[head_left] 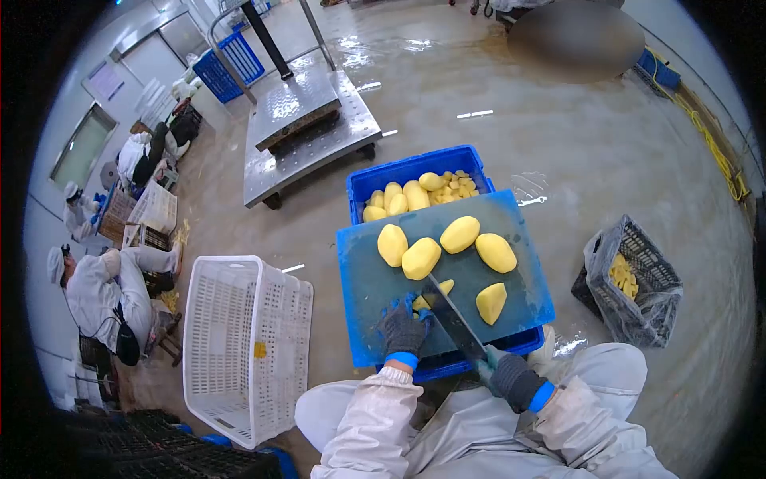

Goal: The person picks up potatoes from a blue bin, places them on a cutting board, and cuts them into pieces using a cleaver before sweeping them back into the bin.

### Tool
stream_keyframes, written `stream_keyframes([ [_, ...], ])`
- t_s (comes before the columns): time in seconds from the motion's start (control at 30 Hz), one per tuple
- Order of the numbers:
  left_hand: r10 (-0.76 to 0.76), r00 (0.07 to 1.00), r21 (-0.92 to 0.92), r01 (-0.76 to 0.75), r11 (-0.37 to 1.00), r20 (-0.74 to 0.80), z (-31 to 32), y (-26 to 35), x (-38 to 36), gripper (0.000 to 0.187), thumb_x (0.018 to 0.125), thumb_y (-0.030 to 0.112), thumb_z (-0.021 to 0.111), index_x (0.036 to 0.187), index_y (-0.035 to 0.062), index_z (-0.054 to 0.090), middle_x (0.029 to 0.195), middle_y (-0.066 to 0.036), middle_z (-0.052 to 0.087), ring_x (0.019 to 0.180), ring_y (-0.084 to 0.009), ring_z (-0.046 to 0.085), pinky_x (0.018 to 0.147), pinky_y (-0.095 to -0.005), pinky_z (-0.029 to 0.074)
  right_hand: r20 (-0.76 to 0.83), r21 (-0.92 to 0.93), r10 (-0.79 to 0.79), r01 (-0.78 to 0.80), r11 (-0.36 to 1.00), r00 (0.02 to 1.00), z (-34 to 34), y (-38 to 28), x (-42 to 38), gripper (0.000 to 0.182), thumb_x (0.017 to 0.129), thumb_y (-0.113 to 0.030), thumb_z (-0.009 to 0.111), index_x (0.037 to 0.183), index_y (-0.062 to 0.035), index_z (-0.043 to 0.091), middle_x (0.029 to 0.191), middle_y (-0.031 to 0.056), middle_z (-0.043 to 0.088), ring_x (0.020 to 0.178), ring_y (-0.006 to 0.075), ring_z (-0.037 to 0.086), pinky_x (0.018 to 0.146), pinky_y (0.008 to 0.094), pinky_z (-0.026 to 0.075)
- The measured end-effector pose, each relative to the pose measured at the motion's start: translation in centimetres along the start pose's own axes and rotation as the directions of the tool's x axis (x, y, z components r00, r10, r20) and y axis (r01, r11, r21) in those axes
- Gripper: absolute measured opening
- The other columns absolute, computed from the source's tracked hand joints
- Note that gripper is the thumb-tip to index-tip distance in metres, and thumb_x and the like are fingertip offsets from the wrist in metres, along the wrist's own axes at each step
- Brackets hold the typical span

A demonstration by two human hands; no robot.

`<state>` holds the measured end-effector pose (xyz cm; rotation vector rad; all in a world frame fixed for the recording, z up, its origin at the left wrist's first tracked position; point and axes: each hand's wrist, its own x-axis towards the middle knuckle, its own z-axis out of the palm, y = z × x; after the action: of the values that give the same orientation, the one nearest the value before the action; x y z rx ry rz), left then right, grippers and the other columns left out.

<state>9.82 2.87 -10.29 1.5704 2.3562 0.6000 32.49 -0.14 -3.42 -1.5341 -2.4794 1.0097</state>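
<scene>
My left hand (404,327), in a dark glove with blue fingertips, is closed at the left of a blue-green cutting board (363,307). Its fingertips press on a cut potato piece (420,303), partly hidden by the fingers and the blade. In a similar glove, my right hand (515,378) grips a large knife (459,326), whose blade slants up and left over the board beside that piece. Several peeled potatoes (420,259) lie across the board's upper half. A potato with a flat cut side (491,303) rests right of the blade.
Beneath the board, a blue crate (357,185) holds whole potatoes and cut chunks. A white basket (249,351) stands left, a lined dark crate (638,275) with potato pieces right. A metal platform scale (307,144) stands ahead. People in white (108,291) sit at far left.
</scene>
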Motion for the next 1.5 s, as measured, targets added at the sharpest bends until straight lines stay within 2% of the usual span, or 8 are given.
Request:
stream_keyframes([
  [0.07,-0.031,0.998,0.046,0.028,0.999,0.063,0.1,0.2,0.3,0.04,0.075,0.032,0.063,0.111,0.0146,0.058,0.106,-0.014,0.057,0.1,-0.0333,0.053,0.087,-0.0471,0.038,0.384,0.614,0.152,-0.374,0.695,0.911,-1.9,-0.4,0.0,0.021,0.09,-0.023,0.05,0.101,-0.0063,0.051,0.064,0.0057,0.055,0.046,0.0168,0.052,0.044,0.0324,0.043],
  [0.27,0.024,0.998,0.077,-0.029,0.997,0.065,-0.6,1.2,0.4,0.041,0.072,0.029,0.067,0.109,0.0161,0.058,0.103,-0.013,0.058,0.096,-0.0321,0.054,0.085,-0.0455,0.038,0.412,0.694,0.17,-0.429,0.578,0.895,-1.6,0.3,-1.7,0.018,0.091,-0.02,0.05,0.101,-0.0059,0.05,0.063,0.0009,0.047,0.046,0.0093,0.044,0.042,0.0249,0.039],
  [0.53,0.287,0.917,-0.311,-0.367,0.877,-0.276,-4.0,3.0,-0.3,0.035,0.075,0.014,0.065,0.11,0.0131,0.059,0.092,-0.014,0.058,0.085,-0.03,0.056,0.079,-0.0427,0.043,0.385,0.777,0.237,-0.452,0.439,0.892,-3.1,1.1,-4.9,0.018,0.092,-0.021,0.049,0.102,-0.0055,0.047,0.063,0.0006,0.046,0.047,0.009,0.045,0.043,0.0238,0.04],
  [0.87,0.32,0.931,-0.561,-0.36,0.745,-0.173,-8.0,8.9,-3.6,0.04,0.085,0.008,0.057,0.124,0.0032,0.05,0.116,-0.013,0.055,0.093,-0.0205,0.058,0.081,-0.0325,0.049,0.36,0.82,0.243,-0.43,0.377,0.901,-2.5,2.9,-7.8,0.017,0.093,-0.023,0.048,0.098,-0.0064,0.047,0.065,0.0016,0.048,0.049,0.0097,0.046,0.045,0.0248,0.042],
  [0.93,0.194,0.979,-0.892,-0.137,0.43,-0.057,-7.8,9.8,-4.4,0.039,0.089,0.01,0.054,0.126,0.0018,0.047,0.117,-0.012,0.054,0.091,-0.0201,0.059,0.078,-0.0315,0.051,0.348,0.82,0.235,-0.417,0.392,0.907,-2.1,3.2,-8.0,0.017,0.093,-0.023,0.048,0.097,-0.0065,0.047,0.065,0.0016,0.049,0.049,0.0098,0.046,0.046,0.0249,0.042],
  [1.17,0.2,0.979,-0.926,-0.051,0.374,0.027,-9.0,11.0,-5.7,0.039,0.09,0.012,0.053,0.127,0.0015,0.045,0.115,-0.011,0.053,0.089,-0.0189,0.059,0.076,-0.0314,0.053,0.298,0.844,0.235,-0.37,0.387,0.925,-2.3,3.0,-8.3,0.019,0.092,-0.022,0.049,0.103,-0.006,0.048,0.066,0.0013,0.049,0.049,0.0097,0.047,0.046,0.0246,0.042],
  [1.33,0.167,0.978,-0.989,0.135,-0.055,0.124,-8.5,10.4,-6.1,0.04,0.09,0.009,0.05,0.129,0.0028,0.043,0.115,-0.012,0.053,0.092,-0.0203,0.059,0.084,-0.0334,0.05,0.27,0.883,0.241,-0.339,0.324,0.932,-2.9,2.3,-8.3,0.017,0.092,-0.019,0.05,0.102,-0.0058,0.049,0.067,0.0013,0.05,0.051,0.0092,0.047,0.047,0.0239,0.043],
  [1.5,0.289,0.903,-0.948,0.297,0.117,0.318,-9.1,11.0,-7.9,0.041,0.091,0.006,0.047,0.131,0.0041,0.04,0.118,-0.013,0.052,0.1,-0.0216,0.057,0.09,-0.034,0.047,0.03,0.971,0.199,-0.076,0.227,0.98,-6.4,-0.9,-4.8,0.034,0.09,-0.019,0.056,0.119,-0.0046,0.048,0.073,0.0024,0.054,0.056,0.0089,0.049,0.05,0.0238,0.043],
])
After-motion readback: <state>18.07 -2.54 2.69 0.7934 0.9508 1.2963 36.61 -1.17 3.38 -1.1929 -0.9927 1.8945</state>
